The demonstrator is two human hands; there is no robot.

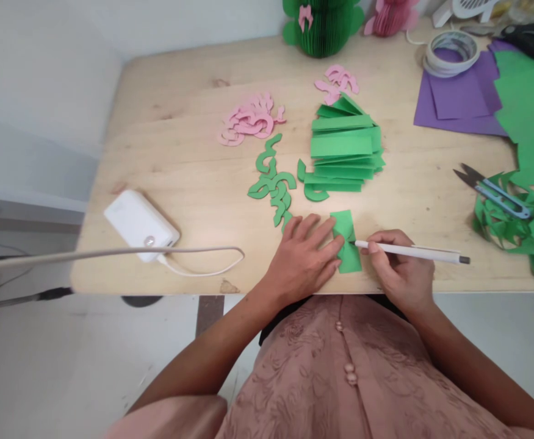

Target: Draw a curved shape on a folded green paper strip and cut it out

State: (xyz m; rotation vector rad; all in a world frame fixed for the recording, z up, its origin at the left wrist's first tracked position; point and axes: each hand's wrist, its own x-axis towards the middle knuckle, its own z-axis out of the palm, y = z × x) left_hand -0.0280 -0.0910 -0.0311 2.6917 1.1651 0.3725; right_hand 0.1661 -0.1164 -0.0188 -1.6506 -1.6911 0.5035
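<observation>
A small green paper strip (349, 263) lies near the table's front edge. My left hand (304, 259) rests flat with its fingers spread, its fingertips over the left side of the strip. In my right hand (401, 274) is a white pen (425, 251), gripped between thumb and fingers, its tip at the strip's right edge. A small curved shape shows on the strip, partly covered by my left fingers. Just beyond, cut green curved paper pieces (276, 183) and a stack of folded green strips (346, 146) lie on the wood.
Pink cut pieces (251, 119) lie farther back. Scissors (500, 194) rest on green scraps (500, 225) at right. Behind are tape rolls (452, 53), purple paper (459, 100) and a green honeycomb figure (324, 27). A white power bank (141, 222) with a cable sits left.
</observation>
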